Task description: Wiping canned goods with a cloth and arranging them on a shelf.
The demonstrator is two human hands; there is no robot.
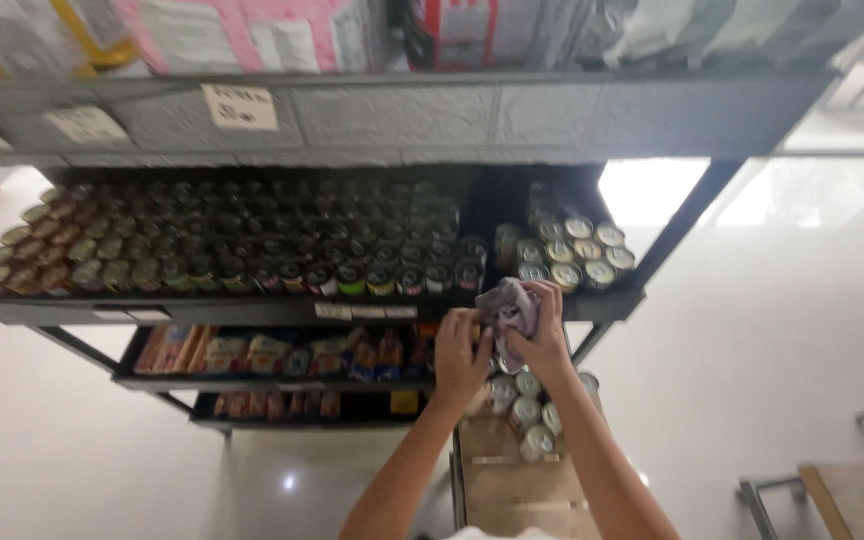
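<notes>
Both hands meet at the front edge of the can shelf (252, 310): the right hand (544, 340) is closed around a crumpled purple cloth (510, 305), the left hand (459, 358) curled beside it, above cans (527, 410) in a cardboard box (512, 480)

Shelf (252, 310) of dark cans (252, 240)

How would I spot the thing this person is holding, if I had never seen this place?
Find the dark metal shelving unit stacked with rows of cans. At the front edge of its can shelf, towards the right, both hands meet around a crumpled pale purple-grey cloth. It is the only soft, wrinkled thing among hard round cans.
</notes>
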